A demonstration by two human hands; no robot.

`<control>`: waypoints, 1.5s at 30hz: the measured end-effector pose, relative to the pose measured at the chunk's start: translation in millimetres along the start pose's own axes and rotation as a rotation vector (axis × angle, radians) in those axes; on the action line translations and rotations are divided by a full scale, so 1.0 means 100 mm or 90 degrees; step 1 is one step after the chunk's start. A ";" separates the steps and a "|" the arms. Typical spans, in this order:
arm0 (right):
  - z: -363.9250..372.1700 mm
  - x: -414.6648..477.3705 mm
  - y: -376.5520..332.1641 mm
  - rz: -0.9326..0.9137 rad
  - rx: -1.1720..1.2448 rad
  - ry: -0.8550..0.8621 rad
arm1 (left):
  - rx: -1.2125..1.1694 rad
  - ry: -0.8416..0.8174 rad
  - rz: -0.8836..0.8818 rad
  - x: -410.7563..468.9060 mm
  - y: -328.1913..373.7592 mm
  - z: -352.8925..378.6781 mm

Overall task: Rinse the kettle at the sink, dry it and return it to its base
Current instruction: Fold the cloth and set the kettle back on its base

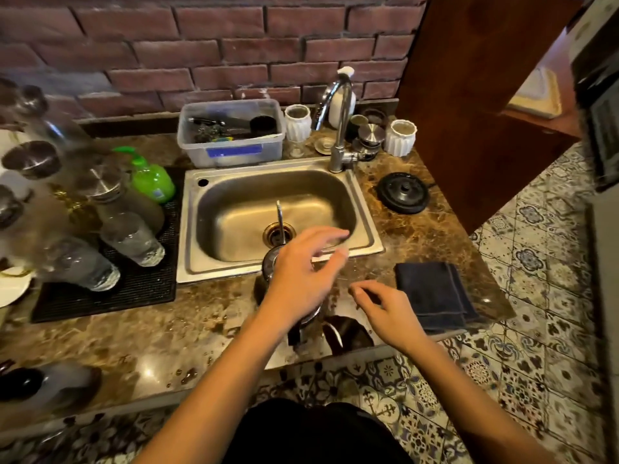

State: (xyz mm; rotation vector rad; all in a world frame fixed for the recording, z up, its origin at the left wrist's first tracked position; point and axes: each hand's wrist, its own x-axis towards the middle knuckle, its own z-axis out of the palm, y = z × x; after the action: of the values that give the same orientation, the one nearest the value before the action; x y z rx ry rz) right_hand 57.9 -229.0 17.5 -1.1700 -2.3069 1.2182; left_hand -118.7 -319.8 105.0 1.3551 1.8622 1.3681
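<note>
Kettle point(303, 316) on table point(134, 329) before sink point(284, 209), off base point(403, 193), both hands empty and spread, cloth point(432, 296) folded: drying, return likely left.

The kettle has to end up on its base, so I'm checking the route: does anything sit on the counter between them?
Nothing visible does. The kettle stands on the counter under the left hand, at the sink's front rim. The black base sits right of the sink, bare on top. The folded dark cloth lies nearer the counter edge, off that line.
</note>
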 end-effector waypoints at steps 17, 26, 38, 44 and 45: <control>0.96 -0.21 -0.61 0.101 0.243 -0.117 | -0.410 0.166 -0.674 -0.52 -1.53 -0.41; 1.04 -0.22 -0.70 0.172 0.329 -0.096 | -0.496 0.113 -0.744 -0.58 -1.61 -0.32; 1.01 -0.22 -0.72 0.128 0.389 -0.032 | -0.543 0.106 -0.745 -0.58 -1.61 -0.34; 0.89 -0.21 -0.80 0.088 0.369 0.037 | -0.570 0.090 -0.721 -0.50 -1.47 -0.27; 0.85 -0.20 -0.82 0.081 0.374 0.047 | -0.573 0.089 -0.715 -0.48 -1.44 -0.25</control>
State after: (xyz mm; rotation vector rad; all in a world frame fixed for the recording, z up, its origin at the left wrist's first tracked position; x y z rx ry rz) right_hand -20.9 -317.7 33.5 -1.1184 -1.6571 1.7054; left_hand -182.8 -376.7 -23.1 -0.2444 1.3289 1.3170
